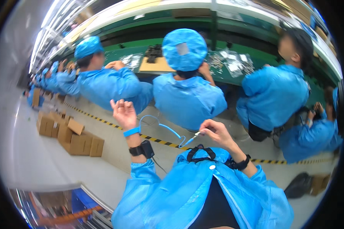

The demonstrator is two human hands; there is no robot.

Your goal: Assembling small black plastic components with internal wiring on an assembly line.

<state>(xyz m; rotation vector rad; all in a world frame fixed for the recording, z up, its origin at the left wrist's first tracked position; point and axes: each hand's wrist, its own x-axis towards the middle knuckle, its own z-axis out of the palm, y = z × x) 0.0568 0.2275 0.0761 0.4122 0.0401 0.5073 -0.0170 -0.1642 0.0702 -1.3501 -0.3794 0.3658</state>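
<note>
While your left hand (124, 114) is up left of frame centre, fingers loosely part-curled, nothing visible in it, the blue band (132, 132) sits around its wrist. Cord (169, 129) runs slack from there, looping right and down to the clip (197, 134), just below and right of frame centre. Clip's long axis slants up-right into your right hand (216, 131), thumb and fingertips pinched on it. Right's nearer; left's well apart.
</note>
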